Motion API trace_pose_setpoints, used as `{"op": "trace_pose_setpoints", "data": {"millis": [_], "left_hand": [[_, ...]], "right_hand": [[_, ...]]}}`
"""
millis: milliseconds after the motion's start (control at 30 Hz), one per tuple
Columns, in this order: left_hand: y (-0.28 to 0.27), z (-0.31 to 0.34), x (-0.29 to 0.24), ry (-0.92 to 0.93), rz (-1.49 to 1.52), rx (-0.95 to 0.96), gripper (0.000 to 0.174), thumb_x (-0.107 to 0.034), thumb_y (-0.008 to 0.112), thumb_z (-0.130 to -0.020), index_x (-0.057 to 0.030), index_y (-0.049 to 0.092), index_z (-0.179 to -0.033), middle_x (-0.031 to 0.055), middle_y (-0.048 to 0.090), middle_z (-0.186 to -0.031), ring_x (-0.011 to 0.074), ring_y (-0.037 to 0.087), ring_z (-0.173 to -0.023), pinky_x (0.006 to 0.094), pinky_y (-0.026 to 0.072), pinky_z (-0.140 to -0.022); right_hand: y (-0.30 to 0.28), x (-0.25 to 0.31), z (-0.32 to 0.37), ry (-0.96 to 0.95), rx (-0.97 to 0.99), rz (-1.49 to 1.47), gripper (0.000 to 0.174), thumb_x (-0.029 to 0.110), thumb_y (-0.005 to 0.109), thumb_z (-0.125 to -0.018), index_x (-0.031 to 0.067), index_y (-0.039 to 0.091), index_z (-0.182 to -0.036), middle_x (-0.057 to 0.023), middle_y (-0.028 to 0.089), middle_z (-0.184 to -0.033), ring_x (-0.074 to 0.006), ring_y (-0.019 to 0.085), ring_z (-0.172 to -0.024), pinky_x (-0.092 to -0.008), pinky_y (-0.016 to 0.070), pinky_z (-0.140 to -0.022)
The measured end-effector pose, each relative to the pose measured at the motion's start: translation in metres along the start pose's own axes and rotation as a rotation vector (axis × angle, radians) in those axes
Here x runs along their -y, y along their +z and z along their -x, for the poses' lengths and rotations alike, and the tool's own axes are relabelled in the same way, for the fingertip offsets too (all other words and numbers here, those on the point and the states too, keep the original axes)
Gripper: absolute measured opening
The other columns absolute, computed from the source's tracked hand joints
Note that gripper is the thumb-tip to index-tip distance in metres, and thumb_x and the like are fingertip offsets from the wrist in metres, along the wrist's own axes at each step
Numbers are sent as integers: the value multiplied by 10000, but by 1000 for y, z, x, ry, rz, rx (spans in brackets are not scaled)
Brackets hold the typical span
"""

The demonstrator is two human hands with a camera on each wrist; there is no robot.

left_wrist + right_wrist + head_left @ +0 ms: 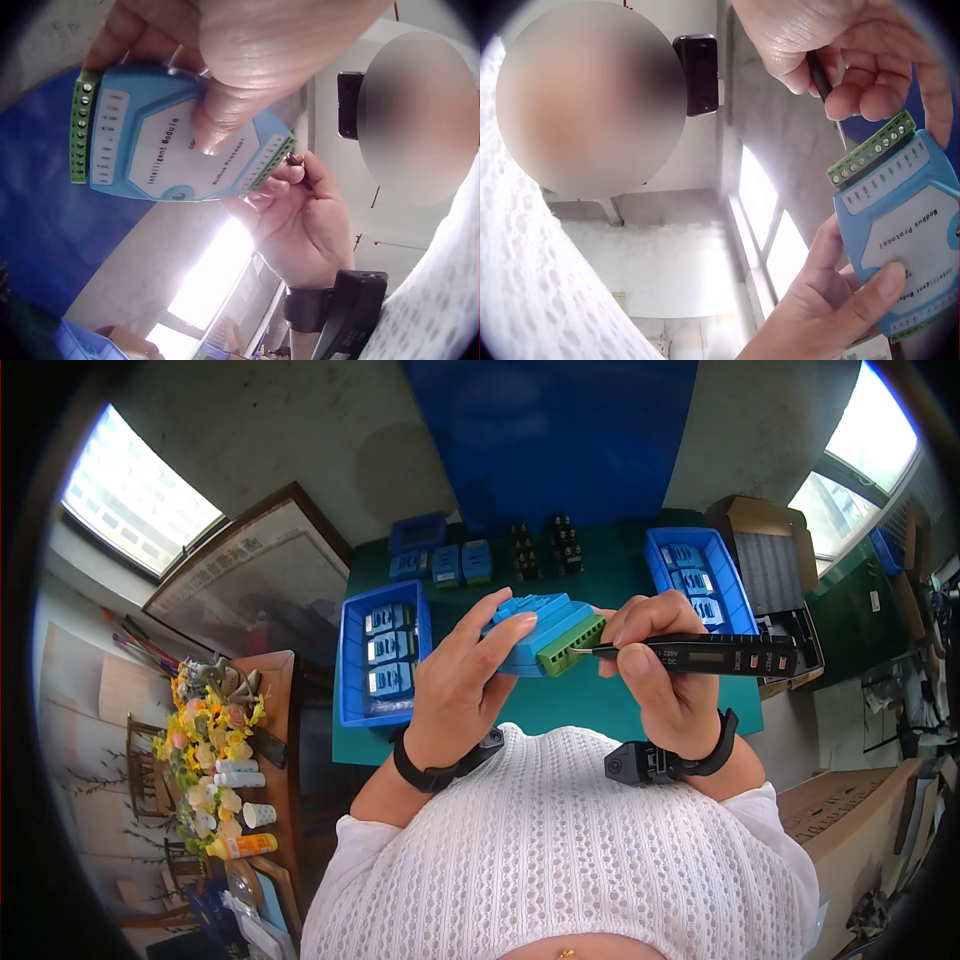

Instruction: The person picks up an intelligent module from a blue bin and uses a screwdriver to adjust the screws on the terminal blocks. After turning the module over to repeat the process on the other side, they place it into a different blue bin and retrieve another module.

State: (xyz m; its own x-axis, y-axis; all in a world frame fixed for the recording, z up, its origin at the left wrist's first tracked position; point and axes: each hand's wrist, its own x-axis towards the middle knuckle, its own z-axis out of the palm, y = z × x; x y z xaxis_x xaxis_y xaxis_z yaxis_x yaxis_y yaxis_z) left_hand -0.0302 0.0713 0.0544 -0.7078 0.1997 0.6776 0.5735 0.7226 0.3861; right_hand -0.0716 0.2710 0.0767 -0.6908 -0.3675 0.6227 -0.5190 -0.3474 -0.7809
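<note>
My left hand (450,680) grips a blue intelligent module (535,628), thumb on its labelled face in the left wrist view. Green screw-terminal blocks (81,131) run along two opposite ends of the module. In my right hand (680,705) is a black voltage tester pen (730,656) with a small display and two buttons, pinched between thumb and fingers. The pen's thin metal tip is right at the green terminal block (572,647) facing right. In the right wrist view, the shaft (843,136) reaches the block's outer side, where its very end is hidden.
Blue bins (346,660) with similar modules stand at the table's left, and another bin (655,565) at its right. More modules (446,567) and black parts (566,548) lie at the back of the green table (460,622). An open cardboard box (755,520) is beyond the right bin.
</note>
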Motion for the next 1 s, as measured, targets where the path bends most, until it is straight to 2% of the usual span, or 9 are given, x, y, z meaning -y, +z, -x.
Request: {"op": "trace_pose_setpoints", "data": {"millis": [600, 800, 933, 1000], "left_hand": [[2, 1, 2, -15, 15, -7, 602, 49, 654, -645, -192, 508, -1177, 174, 523, -1187, 314, 611, -906, 336, 524, -694], [2, 1, 1, -16, 8, -1, 609, 53, 654, -643, -191, 506, -1182, 174, 522, -1190, 318, 611, -902, 343, 524, -701], [1, 1, 1, -35, 21, 10, 551, 51, 638, -683, -168, 508, -1172, 168, 521, -1192, 313, 605, -923, 326, 520, -704], [3, 3, 2, -176, 207, 60, 495, -29, 631, -752, -114, 453, -1206, 150, 534, -1166, 287, 577, -986, 330, 492, -777]], "right_hand": [[4, -1, 0, -6, -18, -26, 134, 129, 572, -860, 10, 513, -839, -45, 515, -804, -75, 485, -653, -210, 387, -576], [3, 1, 1, 45, 17, -24, 141, 138, 584, -856, 12, 521, -856, -38, 524, -798, -67, 478, -649, -208, 380, -571], [1, 0, 0, 52, 21, -7, 147, 150, 581, -860, 15, 521, -864, -29, 534, -796, -57, 490, -658, -220, 430, -646], [2, -4, -3, 31, -99, -123, 159, 163, 578, -863, 16, 519, -868, -22, 533, -793, -55, 502, -671, -248, 452, -732]]}}
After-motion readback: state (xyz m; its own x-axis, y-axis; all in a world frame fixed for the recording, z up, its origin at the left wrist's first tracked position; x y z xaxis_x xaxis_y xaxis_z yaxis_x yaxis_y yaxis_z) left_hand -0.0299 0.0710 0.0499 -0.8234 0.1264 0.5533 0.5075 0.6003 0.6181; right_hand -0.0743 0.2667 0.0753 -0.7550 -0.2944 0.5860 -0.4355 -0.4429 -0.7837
